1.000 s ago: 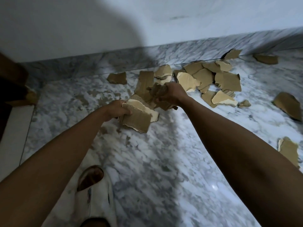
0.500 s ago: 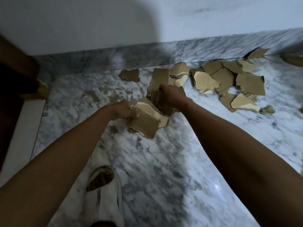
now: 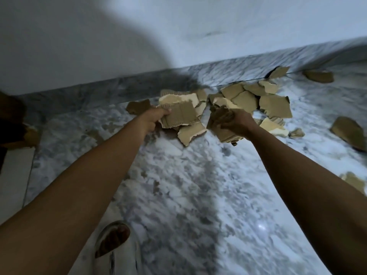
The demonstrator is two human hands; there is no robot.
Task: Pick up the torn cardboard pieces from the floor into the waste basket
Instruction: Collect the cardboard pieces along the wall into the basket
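My left hand [image 3: 154, 118] grips a stack of torn brown cardboard pieces [image 3: 181, 116], with ragged edges hanging below it. A little to the right, my right hand [image 3: 236, 121] holds another bunch of cardboard scraps [image 3: 224, 133] lifted off the floor. Behind both hands a heap of several torn pieces [image 3: 258, 98] lies on the marble floor by the skirting. No waste basket is in view.
Loose cardboard pieces lie at the right: one near the wall [image 3: 319, 76], one larger [image 3: 348, 132], one at the edge [image 3: 355, 181]. A small scrap [image 3: 138, 106] sits left of my left hand. My foot in a white slipper [image 3: 117, 247] stands at the bottom. Dark furniture [image 3: 12, 124] is at the left.
Both hands have come apart, each holding its own bunch. My left hand has risen with its stack; the right hand has shifted rightward with its scraps.
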